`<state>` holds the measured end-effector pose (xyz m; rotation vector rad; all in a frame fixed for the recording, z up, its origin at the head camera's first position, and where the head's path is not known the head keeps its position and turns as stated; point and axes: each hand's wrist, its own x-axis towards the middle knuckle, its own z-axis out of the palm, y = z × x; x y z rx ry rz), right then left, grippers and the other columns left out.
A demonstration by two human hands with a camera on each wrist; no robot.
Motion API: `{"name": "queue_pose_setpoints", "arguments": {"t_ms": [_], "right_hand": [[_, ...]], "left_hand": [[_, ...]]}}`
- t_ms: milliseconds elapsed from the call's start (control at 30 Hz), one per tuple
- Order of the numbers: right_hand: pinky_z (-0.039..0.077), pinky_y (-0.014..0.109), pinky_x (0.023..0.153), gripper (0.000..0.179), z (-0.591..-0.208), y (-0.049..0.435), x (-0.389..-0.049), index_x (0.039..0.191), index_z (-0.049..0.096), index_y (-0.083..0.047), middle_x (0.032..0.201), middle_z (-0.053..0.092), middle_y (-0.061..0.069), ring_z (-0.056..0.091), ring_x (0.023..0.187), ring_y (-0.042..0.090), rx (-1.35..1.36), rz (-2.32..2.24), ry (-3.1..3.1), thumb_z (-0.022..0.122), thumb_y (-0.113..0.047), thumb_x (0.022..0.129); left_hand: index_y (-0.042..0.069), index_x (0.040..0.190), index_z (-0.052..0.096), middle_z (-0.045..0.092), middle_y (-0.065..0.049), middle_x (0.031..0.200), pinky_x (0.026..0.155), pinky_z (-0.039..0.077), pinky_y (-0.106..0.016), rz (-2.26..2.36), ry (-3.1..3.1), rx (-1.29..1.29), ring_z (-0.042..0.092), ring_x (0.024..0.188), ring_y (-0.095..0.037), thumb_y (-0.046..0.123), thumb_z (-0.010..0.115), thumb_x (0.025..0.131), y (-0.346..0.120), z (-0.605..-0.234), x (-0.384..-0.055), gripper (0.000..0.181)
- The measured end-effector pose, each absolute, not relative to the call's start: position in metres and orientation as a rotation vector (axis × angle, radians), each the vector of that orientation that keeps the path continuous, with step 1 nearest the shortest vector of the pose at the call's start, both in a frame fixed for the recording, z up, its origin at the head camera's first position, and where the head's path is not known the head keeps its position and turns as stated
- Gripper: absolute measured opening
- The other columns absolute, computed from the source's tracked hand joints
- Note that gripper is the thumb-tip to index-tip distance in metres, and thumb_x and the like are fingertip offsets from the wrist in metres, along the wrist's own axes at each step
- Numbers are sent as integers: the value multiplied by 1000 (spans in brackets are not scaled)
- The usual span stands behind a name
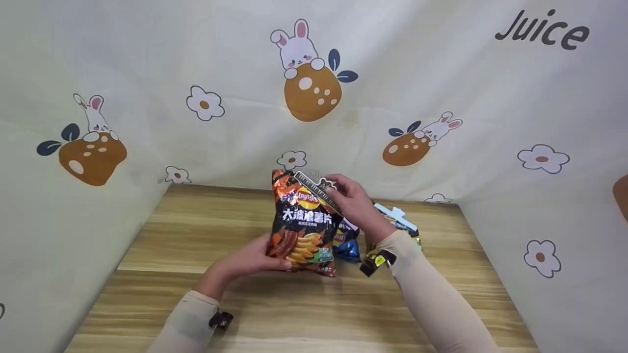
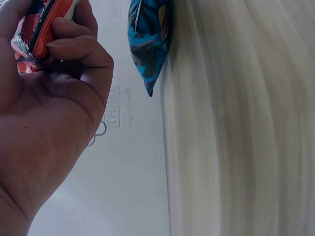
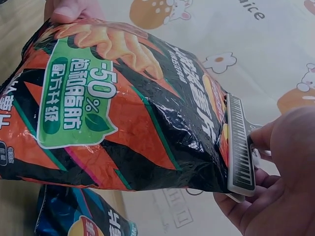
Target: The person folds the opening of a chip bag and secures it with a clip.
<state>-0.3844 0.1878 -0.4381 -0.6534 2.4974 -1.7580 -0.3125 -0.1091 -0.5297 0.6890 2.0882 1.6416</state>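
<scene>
An orange and black bag of chips [image 1: 304,225] is held upright above the table. My left hand [image 1: 250,257] grips its lower left side, with the thumb across the front. At the bag's top edge sits a bag clip [image 3: 241,145] with a black-and-white piano-key pattern. My right hand [image 1: 355,201] pinches that clip by its handle, thumb on the near side. In the left wrist view, the fingers of the left hand [image 2: 54,98] curl round the bag's lower end. Behind the held bag stands a blue chip bag [image 1: 347,245], partly hidden.
Right of the blue bag, another chip bag [image 1: 416,235] wears a light blue clip [image 1: 396,215]; my right forearm covers part of it. The wooden table [image 1: 162,230] meets a printed cloth backdrop [image 1: 235,142] at the back and both sides.
</scene>
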Motion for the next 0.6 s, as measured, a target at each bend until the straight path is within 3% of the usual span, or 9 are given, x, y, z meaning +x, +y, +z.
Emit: {"name": "queue_pose_setpoints", "arguments": {"t_ms": [167,367,600], "right_hand": [[59,34,88,37,-437,179,-395,148,66,-6,116,72,11,69,101,23,-650,-1741,2514,62,-19,114],[57,35,91,38,-435,169,-402,148,66,-4,115,73,10,69,101,22,-614,-1713,2529,62,-19,113],[58,37,90,38,-431,151,-410,149,66,-6,114,73,10,69,99,22,-662,-1596,2592,62,-21,114]], "left_hand": [[7,164,41,66,-9,150,122,46,-45,1670,2099,710,64,137,-29,19,93,90,-118,-527,-316,91],[6,166,38,64,-12,151,124,42,-53,1636,2195,636,62,137,-31,23,96,85,-127,-523,-317,101],[5,170,29,60,-16,154,125,41,-55,1668,2196,587,60,140,-34,24,94,88,-139,-519,-316,106]]}}
